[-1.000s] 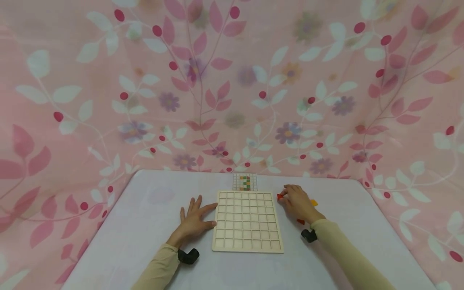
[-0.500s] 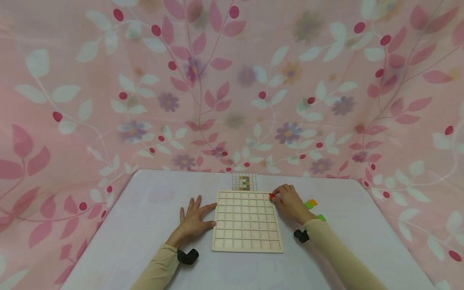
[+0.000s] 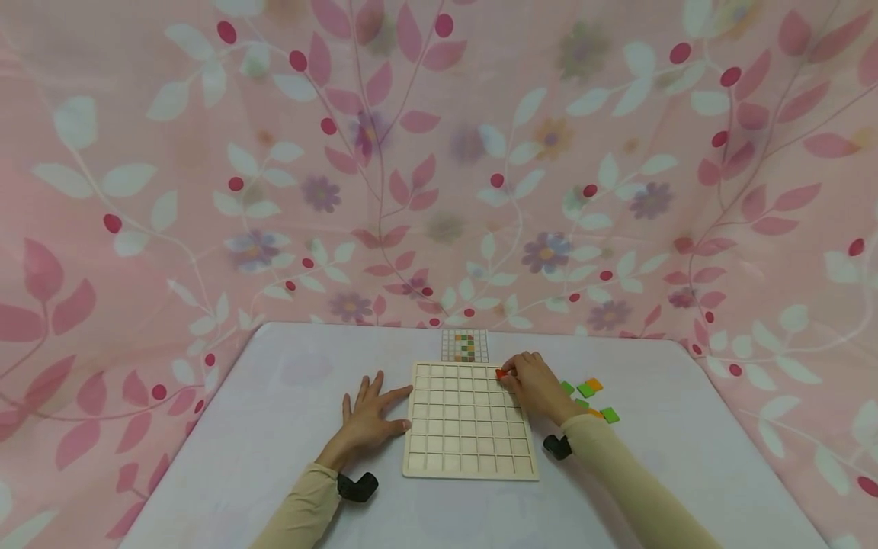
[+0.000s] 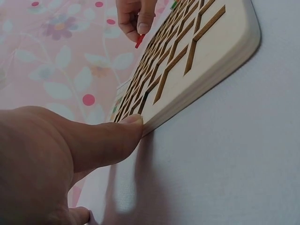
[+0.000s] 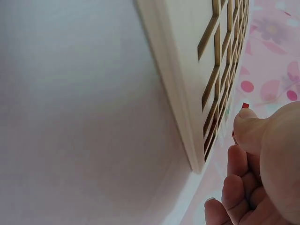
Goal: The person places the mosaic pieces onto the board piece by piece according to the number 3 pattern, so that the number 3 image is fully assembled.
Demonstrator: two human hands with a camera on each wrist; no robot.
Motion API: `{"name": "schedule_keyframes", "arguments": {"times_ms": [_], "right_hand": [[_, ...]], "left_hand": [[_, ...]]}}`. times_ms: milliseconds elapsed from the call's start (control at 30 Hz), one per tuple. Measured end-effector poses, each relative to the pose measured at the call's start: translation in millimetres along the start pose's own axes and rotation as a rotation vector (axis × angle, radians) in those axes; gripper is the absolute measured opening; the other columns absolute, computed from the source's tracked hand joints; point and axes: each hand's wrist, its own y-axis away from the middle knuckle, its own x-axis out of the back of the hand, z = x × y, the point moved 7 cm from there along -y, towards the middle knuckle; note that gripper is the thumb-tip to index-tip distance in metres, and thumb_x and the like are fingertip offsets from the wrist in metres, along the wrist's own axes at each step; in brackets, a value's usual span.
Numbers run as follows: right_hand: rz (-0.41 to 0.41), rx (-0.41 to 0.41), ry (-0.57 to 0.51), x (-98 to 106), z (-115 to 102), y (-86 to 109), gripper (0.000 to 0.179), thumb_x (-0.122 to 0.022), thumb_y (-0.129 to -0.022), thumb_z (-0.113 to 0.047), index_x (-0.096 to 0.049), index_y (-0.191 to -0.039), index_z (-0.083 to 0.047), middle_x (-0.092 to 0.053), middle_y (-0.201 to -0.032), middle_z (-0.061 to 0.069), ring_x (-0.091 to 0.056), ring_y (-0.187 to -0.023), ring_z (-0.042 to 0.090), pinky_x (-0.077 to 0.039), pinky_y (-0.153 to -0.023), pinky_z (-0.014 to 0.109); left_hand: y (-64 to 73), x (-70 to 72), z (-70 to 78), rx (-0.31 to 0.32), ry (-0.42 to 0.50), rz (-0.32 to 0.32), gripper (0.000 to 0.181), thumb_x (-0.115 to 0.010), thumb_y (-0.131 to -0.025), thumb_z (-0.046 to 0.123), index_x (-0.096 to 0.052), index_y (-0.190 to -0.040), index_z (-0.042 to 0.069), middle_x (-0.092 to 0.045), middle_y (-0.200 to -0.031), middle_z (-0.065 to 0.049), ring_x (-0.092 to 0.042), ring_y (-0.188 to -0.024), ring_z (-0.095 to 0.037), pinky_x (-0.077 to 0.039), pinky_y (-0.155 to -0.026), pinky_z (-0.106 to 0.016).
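A pale wooden grid board (image 3: pixel 408 450) with square recesses lies in the middle of the table. My left hand (image 3: pixel 369 418) has its fingers spread, thumb and index fingertips at the board's left edge; in the left wrist view the thumb (image 4: pixel 105 140) presses on that edge. Over the top right part of the board, my right hand (image 3: pixel 538 387) pinches a small red tile (image 3: pixel 501 374) between thumb and fingers. The red tile (image 4: pixel 139 42) tilts above the recesses in the left wrist view, and the right wrist view shows only its tip (image 5: pixel 245 106) past the thumb.
Right of the board lie several loose green and orange tiles, among them a green tile (image 3: pixel 610 415) and an orange tile (image 3: pixel 594 384), some partly behind the right forearm. A printed grid card (image 3: pixel 449 347) with a coloured pattern sits behind the board. Floral cloth (image 3: pixel 439 191) hangs behind the table.
My right hand has moved left with the red tile, from beside the board to over its top right recesses. More loose tiles now show behind it. The left hand stays put.
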Motion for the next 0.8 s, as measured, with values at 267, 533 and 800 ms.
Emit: {"name": "schedule_keyframes", "arguments": {"times_ms": [267, 533, 800], "right_hand": [[-0.038, -0.005, -0.004, -8.6, -10.6, -8.5, 0.022, -0.073, -0.102, -0.024, -0.069, -0.113, -0.005, -0.064, -0.100, 0.004, -0.050, -0.095, 0.020, -0.047, -0.088, 0.040], [-0.074, 0.013, -0.020, -17.9, -17.2, -11.8, 0.022, -0.074, -0.101, -0.025, -0.071, -0.113, -0.007, -0.065, -0.101, 0.002, -0.051, -0.098, 0.019, -0.050, -0.089, 0.039], [-0.073, 0.040, 0.018, -21.7, -22.0, -13.9, 0.021, -0.074, -0.101, -0.027, -0.071, -0.111, -0.009, -0.063, -0.096, 0.000, -0.050, -0.093, 0.017, -0.049, -0.084, 0.035]], "left_hand": [[0.4, 1.2, 2.3, -0.006, 0.001, 0.006, 0.064, -0.082, -0.089, 0.029, -0.063, -0.149, 0.021, -0.013, -0.176, -0.027, 0.002, -0.162, -0.053, 0.013, -0.120, -0.079], [3.4, 2.1, 5.5, -0.008, 0.003, 0.004, 0.065, -0.083, -0.089, 0.030, -0.063, -0.149, 0.021, -0.014, -0.175, -0.028, 0.001, -0.162, -0.054, 0.011, -0.120, -0.079], [1.4, 2.7, 4.2, -0.001, 0.001, 0.007, 0.063, -0.082, -0.090, 0.030, -0.063, -0.150, 0.022, -0.013, -0.176, -0.027, 0.001, -0.163, -0.053, 0.011, -0.121, -0.078]]}}
